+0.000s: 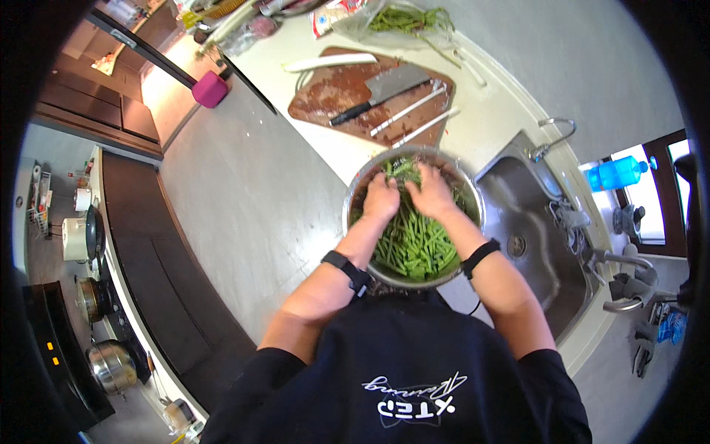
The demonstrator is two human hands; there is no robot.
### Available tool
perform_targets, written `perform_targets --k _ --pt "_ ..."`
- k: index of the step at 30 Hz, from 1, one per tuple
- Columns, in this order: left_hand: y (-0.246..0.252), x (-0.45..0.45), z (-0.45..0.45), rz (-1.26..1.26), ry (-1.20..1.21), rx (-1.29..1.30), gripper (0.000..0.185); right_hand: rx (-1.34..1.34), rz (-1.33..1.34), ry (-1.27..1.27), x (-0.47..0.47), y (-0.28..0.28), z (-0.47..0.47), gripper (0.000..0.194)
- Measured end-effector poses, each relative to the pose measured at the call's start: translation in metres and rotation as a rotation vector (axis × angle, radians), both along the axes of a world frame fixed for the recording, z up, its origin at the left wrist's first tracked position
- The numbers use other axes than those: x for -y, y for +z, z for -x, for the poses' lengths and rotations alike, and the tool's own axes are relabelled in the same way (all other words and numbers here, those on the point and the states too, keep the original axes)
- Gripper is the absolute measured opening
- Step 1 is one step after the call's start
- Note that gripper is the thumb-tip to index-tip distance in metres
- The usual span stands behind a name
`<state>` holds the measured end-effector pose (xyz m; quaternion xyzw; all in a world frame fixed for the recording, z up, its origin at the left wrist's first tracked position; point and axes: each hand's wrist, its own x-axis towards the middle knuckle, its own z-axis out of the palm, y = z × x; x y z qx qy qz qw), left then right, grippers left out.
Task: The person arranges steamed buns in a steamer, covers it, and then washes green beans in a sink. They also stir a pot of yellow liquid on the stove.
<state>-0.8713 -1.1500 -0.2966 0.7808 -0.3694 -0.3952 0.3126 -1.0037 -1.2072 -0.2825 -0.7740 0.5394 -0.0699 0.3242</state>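
A large stainless steel basin [480,208] stands in front of me, at the counter's edge beside the sink. Inside it lies a heap of cut green beans [419,244], short pieces towards me. My left hand [381,198] reaches into the far part of the basin, its fingertips down among the greens. Close by on the right, my right hand [431,191] dips into the same greens, thumb spread from the fingers. The fingertips of both hands are partly hidden, so whether they grip any beans is unclear. Both wrists wear black straps.
Beyond the basin, a cleaver [383,91] with a black handle lies on a wooden cutting board [327,94], with white stalks [407,111] near it. Long green beans [410,19] sit in a plastic bag behind. A steel sink [516,222] with a faucet [554,139] is at right.
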Motion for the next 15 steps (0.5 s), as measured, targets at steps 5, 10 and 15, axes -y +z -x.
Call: perform_targets --k 5,10,15 --pt "0.007 0.02 0.021 -0.142 0.042 0.08 0.046 -0.092 -0.128 0.023 0.002 -0.004 -0.025 0.038" --pt "0.03 0.004 0.009 -0.118 -0.189 0.217 0.046 -0.248 -0.025 0.05 -0.01 0.028 -0.009 0.049" --pt "0.039 -0.026 0.004 -0.137 -0.199 0.367 0.045 -0.193 0.261 0.014 -0.024 0.039 0.03 0.059"
